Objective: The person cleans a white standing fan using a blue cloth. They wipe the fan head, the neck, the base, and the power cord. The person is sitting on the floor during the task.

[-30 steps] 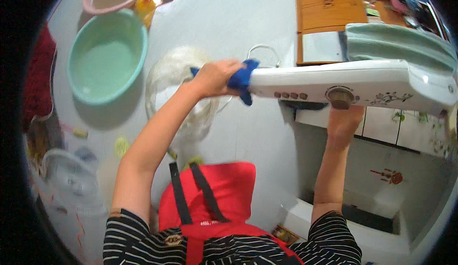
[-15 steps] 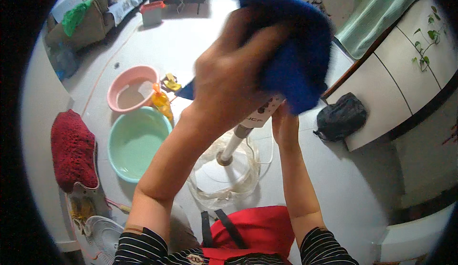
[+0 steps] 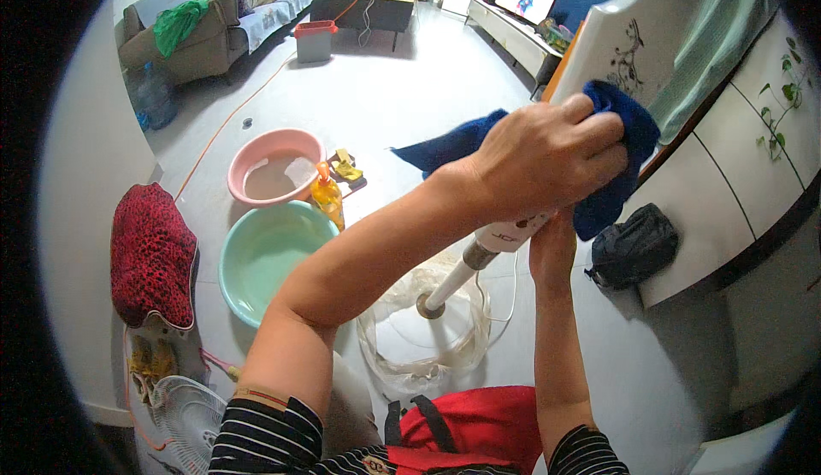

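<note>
My left hand [image 3: 556,157] is closed on a dark blue cloth [image 3: 623,146], pressed over the upper part of a white stand fan [image 3: 505,236]. One corner of the cloth sticks out to the left. Below the cloth, my right hand [image 3: 554,242] grips the side of the fan's control box, its fingers mostly hidden behind the box and the cloth. The fan's pole slants down to a round base wrapped in clear plastic [image 3: 385,351]. Whatever lies under the cloth cannot be seen.
On the left stand a pink basin [image 3: 248,159] of murky water, a green basin [image 3: 235,274] and a yellow pump bottle [image 3: 327,197]. A fan grille [image 3: 184,419] leans at lower left. A black bag [image 3: 637,248] sits by the right cabinet. Someone lies on the sofa [image 3: 184,69].
My left hand has moved the cloth rightward over the fan. The view has tilted up, bringing more of the sofa, a television and a white patterned panel into sight.
</note>
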### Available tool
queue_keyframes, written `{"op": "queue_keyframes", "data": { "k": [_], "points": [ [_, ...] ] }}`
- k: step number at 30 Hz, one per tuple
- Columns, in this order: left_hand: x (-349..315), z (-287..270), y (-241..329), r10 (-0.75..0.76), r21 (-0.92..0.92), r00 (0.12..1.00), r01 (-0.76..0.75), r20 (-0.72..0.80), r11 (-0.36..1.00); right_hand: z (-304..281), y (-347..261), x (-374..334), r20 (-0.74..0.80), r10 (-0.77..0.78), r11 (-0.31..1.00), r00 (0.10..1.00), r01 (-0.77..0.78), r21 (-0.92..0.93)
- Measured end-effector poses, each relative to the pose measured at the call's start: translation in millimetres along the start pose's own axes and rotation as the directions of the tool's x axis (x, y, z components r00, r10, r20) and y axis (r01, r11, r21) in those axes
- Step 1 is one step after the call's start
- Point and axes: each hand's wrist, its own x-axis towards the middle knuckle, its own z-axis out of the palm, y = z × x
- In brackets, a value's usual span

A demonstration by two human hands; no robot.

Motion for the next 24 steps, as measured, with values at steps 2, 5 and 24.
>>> {"op": "queue_keyframes", "data": {
  "k": [2,5,24],
  "points": [
    [-12,1,-3,0.034,-0.019,0.998,-0.035,-0.051,0.999,1,2,-1,0.003,-0.035,0.999,0.999,0.035,-0.01],
    [-55,-12,0,-0.017,-0.101,0.997,0.024,0.07,0.995,4,17,5,0.067,-0.126,0.978,0.99,0.136,-0.159],
    [-202,12,52,-0.166,0.021,0.908,0.171,0.385,0.985,15,5,4,-0.108,0.028,0.999,0.994,-0.03,-0.014]
  ]
}}
